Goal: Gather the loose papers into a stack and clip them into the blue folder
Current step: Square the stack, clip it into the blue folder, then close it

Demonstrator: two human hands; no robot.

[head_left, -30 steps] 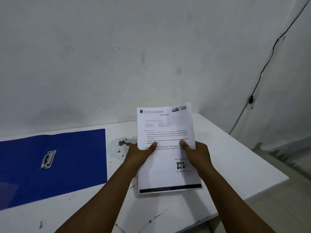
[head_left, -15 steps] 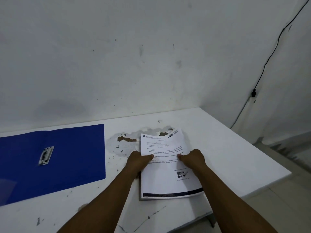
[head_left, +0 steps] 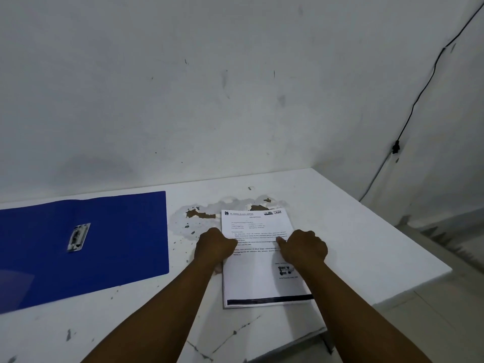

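Lowered from its upright tilt a second ago, the white printed paper stack (head_left: 262,260) now lies flat on the chipped white table (head_left: 366,239). Leftward, the open blue plastic folder (head_left: 86,247) (metal clip (head_left: 78,236) empty) awaits; clipping remains. Left hand (head_left: 214,246) and right hand (head_left: 305,248) grip the stack's sides, fingers curled, thumbs on top.

White table (head_left: 353,231): blue folder (head_left: 117,244), paper stack (head_left: 259,281).
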